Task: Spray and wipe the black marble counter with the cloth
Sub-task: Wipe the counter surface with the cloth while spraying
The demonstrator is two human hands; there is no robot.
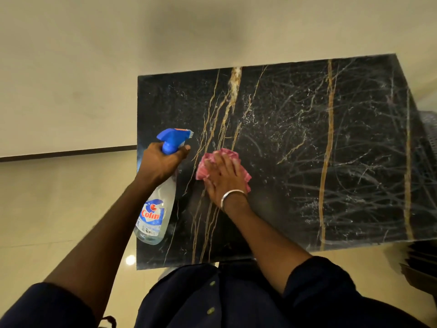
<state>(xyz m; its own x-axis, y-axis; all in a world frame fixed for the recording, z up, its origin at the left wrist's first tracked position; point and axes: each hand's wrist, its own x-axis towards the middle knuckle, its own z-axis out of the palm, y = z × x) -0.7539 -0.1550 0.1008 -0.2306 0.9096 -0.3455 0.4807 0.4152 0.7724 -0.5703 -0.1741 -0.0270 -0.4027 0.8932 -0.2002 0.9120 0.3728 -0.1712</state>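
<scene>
So the big black marble tabletop with gold and white veins (pixel 307 162) is getting its wipe-down. I'm guessing this is early in the wiping half of the job, since a lot of spray is sitting unwiped. The clear plastic spray bottle with the blue trigger head (pixel 156 209) is hanging over the tabletop's left edge. The left hand (pixel 163 162) is wrapping tight round its neck, nozzle pointing in over the stone. The crumpled pink cloth (pixel 225 153) is sitting on the left-middle of the tabletop. The right hand (pixel 223 176) is lying flat on it, fingers straight and pressing down rather than gripping. To do this bit well, I'm thinking long overlapping passes from the far side back toward the body. I'd be holding the palm flat so the cloth isn't bunching, and catching the wet patches before they're drying into streaks, because glossy black stone is showing everything. White spray droplets (pixel 272 119) are speckling the stone just beyond the cloth, so that's where it's needing to go next. Around all this, a plain cream wall (pixel 94 67) is running behind and a glossy cream tiled floor (pixel 59 209) is reflecting a light. A dark skirting strip (pixel 71 153) is dividing the two, and a thin silver bangle (pixel 230 194) is sitting on the right wrist.
</scene>
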